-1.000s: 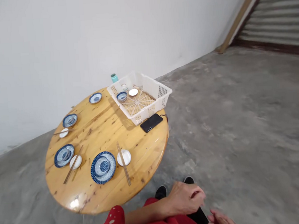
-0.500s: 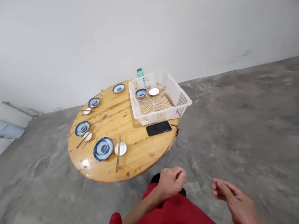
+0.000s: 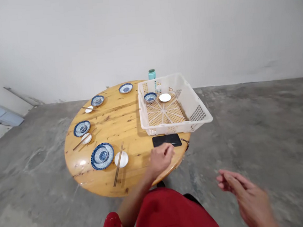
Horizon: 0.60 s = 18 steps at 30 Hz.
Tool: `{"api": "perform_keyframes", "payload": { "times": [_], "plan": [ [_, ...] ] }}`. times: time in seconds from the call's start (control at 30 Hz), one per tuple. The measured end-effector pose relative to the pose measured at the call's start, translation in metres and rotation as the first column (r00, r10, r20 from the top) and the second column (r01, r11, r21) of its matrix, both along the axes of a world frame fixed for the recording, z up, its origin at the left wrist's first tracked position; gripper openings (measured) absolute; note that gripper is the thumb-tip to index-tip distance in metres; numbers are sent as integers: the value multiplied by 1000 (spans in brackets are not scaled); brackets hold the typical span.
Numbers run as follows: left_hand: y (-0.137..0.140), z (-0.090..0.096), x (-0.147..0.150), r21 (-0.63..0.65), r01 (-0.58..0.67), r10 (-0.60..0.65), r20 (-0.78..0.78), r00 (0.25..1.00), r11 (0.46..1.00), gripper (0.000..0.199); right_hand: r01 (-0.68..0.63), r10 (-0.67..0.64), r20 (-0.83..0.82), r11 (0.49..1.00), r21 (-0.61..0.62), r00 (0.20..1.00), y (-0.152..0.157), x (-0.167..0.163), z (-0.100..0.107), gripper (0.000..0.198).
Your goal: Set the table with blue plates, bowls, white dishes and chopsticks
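Observation:
My left hand (image 3: 161, 159) is over the near edge of the round wooden table (image 3: 120, 121), fingers curled into a loose fist. Nothing shows in it. Just beyond it lies a black phone (image 3: 170, 139). Off to the right, above the floor, my right hand (image 3: 245, 190) is loosely bent and holds nothing visible. Behind the phone stands a white plastic basket (image 3: 176, 128). Inside it are a blue-and-white bowl (image 3: 150, 97) and a white saucer (image 3: 165, 97).
At the table's left are blue-and-white plates with bowls (image 3: 102, 156), white saucers (image 3: 123, 159) and chopsticks (image 3: 118, 165). One blue-and-white plate (image 3: 125, 88) sits farther back. A turquoise bottle (image 3: 152, 74) stands behind the basket, near the wall.
The view has come closer to the table. My left hand has moved forward from in front of my body to over the table edge. My right hand stays off to the right.

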<state>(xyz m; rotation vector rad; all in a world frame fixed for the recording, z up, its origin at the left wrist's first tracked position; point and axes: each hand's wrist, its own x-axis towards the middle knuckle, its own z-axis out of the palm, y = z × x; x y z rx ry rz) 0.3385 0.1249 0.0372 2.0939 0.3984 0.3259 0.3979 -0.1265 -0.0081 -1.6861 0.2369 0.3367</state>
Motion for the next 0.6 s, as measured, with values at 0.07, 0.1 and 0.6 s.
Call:
{"api": "perform_keyframes", "payload": {
  "times": [0.07, 0.1, 0.6],
  "plan": [
    [32, 14, 27, 8, -42, 41, 52, 998, 999, 22, -54, 61, 129, 997, -59, 990, 9, 26, 26, 50],
    [47, 20, 41, 16, -65, 64, 57, 996, 998, 22, -70, 87, 189, 993, -97, 978, 15, 39, 40, 48],
    [176, -9, 218, -257, -406, 320, -316, 893, 877, 13, -564, 659, 241, 742, -363, 712, 236, 252, 87, 22]
  ]
}}
